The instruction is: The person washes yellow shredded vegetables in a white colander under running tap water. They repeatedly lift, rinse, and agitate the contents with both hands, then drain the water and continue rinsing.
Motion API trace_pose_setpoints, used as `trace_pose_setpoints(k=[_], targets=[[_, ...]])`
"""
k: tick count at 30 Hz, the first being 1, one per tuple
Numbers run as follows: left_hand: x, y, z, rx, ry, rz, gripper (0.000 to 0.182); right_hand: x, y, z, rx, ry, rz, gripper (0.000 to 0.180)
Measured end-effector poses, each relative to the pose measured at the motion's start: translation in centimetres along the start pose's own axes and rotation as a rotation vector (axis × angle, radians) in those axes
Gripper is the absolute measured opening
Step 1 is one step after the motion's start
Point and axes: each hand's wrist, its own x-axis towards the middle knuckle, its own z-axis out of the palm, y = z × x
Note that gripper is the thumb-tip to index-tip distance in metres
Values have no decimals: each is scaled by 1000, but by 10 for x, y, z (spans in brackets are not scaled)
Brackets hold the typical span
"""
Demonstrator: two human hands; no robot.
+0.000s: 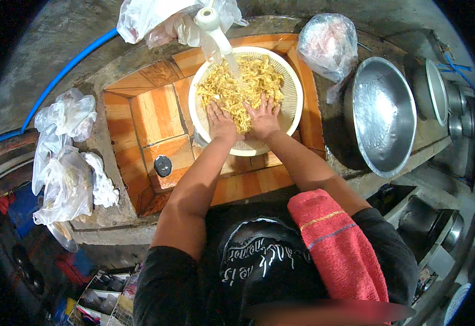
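A round cream plastic colander (pixel 296 98) stands in a sink lined with wood-patterned tiles (pixel 158 116). Yellowish shredded food strips (pixel 247 81) fill much of it; their exact kind is unclear. Water runs onto them from a white faucet (pixel 217 34) above. My left hand (pixel 222 123) rests palm down on the near left of the strips, fingers spread. On the near right, my right hand (pixel 264 118) presses flat against the strips with its fingers apart. Neither hand is closed around anything.
A large metal basin (pixel 384 116) stands on the right ledge beside a stuffed clear plastic bag (pixel 328 47). Plastic bags (pixel 68 179) lie along the left ledge. A dark round object (pixel 163 166) sits on the sink floor. A blue hose (pixel 66 75) runs along the wall.
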Motion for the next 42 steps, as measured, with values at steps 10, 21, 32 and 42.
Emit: trace_pose_setpoints(k=[10,21,32,42], targets=[[36,-4,-4,-344,229,-102,103,31,4,27,428,370,76,79],[-19,-41,-51,-1514,155,120,114,0,27,-46,1574,-55,119,126],[-34,-45,-126,-1646,134,308,83,-43,26,-85,1597,-294,81,82],[2,-18,-161,-1310,308,165,103,-31,25,-82,2123,-280,246,53]])
